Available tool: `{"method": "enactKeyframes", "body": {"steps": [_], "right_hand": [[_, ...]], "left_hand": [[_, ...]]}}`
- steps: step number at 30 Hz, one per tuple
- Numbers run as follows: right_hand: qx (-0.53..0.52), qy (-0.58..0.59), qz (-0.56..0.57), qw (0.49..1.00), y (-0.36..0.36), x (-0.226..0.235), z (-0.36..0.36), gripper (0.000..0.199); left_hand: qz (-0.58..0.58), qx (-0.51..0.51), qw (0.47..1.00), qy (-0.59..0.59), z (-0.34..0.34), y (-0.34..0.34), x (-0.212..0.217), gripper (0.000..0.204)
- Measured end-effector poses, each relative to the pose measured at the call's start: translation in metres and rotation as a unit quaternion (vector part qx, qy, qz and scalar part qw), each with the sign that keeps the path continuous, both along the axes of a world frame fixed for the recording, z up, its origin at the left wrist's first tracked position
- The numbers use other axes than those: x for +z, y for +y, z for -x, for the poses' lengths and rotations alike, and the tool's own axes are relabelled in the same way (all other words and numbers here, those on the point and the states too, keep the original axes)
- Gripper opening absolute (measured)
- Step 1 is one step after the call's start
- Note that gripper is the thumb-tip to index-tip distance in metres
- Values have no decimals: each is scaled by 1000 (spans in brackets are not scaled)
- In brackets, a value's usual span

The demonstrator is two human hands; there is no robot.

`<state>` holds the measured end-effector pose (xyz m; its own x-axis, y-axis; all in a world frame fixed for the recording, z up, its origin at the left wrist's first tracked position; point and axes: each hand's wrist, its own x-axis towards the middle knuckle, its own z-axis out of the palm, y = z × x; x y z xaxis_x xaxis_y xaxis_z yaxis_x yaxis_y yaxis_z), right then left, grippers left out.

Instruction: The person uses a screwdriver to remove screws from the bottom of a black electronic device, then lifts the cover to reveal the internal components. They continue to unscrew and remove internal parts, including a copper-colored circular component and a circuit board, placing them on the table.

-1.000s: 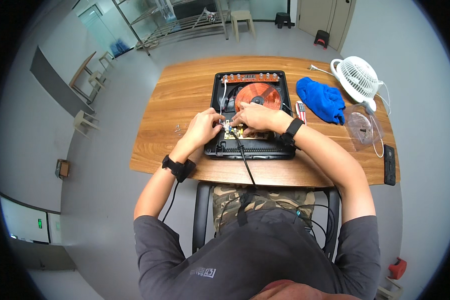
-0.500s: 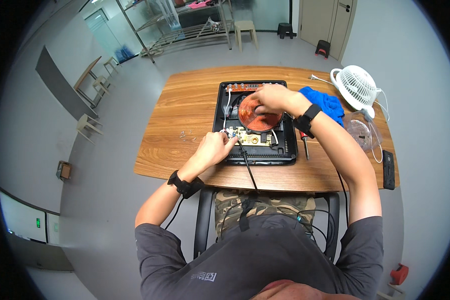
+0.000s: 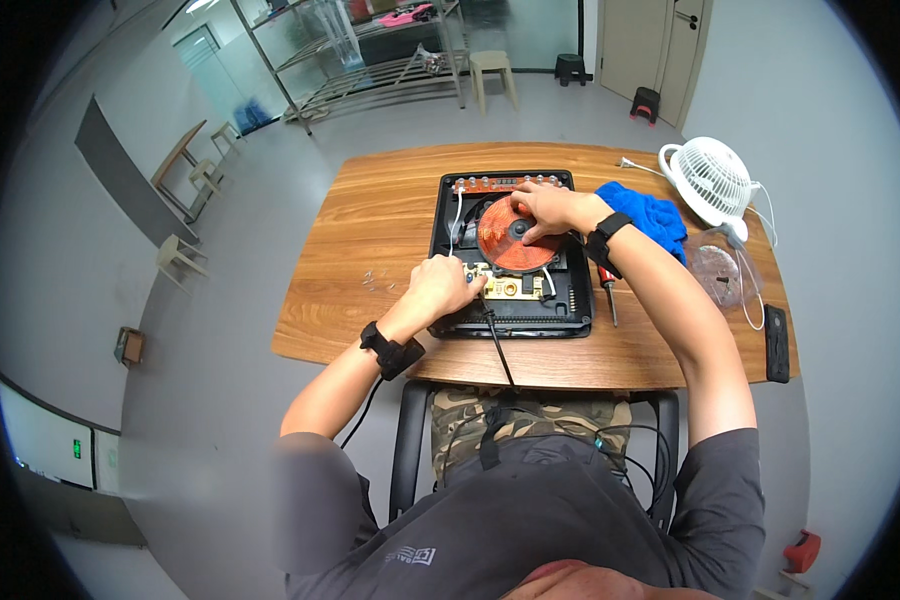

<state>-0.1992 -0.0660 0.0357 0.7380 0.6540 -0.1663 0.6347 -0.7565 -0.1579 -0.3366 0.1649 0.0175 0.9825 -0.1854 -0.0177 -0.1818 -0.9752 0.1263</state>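
An opened black induction cooker (image 3: 572, 305) lies on the wooden table (image 3: 370, 230), its copper-orange coil disc (image 3: 500, 245) exposed at the middle. My right hand (image 3: 545, 208) rests on the coil disc's upper right part, fingers spread over it. My left hand (image 3: 440, 285) sits at the cooker's left front edge, fingers curled beside the small circuit board (image 3: 510, 288). Whether it grips anything is hidden. A black power cord (image 3: 497, 345) runs from the cooker's front toward me.
A red-handled screwdriver (image 3: 607, 290) lies right of the cooker. A blue cloth (image 3: 650, 215), a white fan (image 3: 715, 180) and a clear round cover (image 3: 718, 270) sit at the right; a black remote-like bar (image 3: 776, 343) near the right edge. Small screws (image 3: 373, 282) lie left.
My right hand left the circuit board near the front and moved back onto the coil disc. My left hand stayed at the cooker's left front edge.
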Motion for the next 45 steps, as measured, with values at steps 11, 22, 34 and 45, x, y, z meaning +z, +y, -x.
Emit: {"method": "enactKeyframes", "body": {"steps": [11,22,34,45], "right_hand": [[-43,5,-19,999,-5,3,-14,95],[-49,36,-98,993,-7,-10,-43,47],[-71,107,-208,970,-14,27,-36,31],[-84,168,-318,929,21,84,-4,35]], "left_hand": [[16,-40,996,72,-26,2,-19,47],[155,-69,982,79,-23,19,-24,37],[235,-80,968,25,5,14,18,35],[308,-26,951,17,37,70,44,31]]}}
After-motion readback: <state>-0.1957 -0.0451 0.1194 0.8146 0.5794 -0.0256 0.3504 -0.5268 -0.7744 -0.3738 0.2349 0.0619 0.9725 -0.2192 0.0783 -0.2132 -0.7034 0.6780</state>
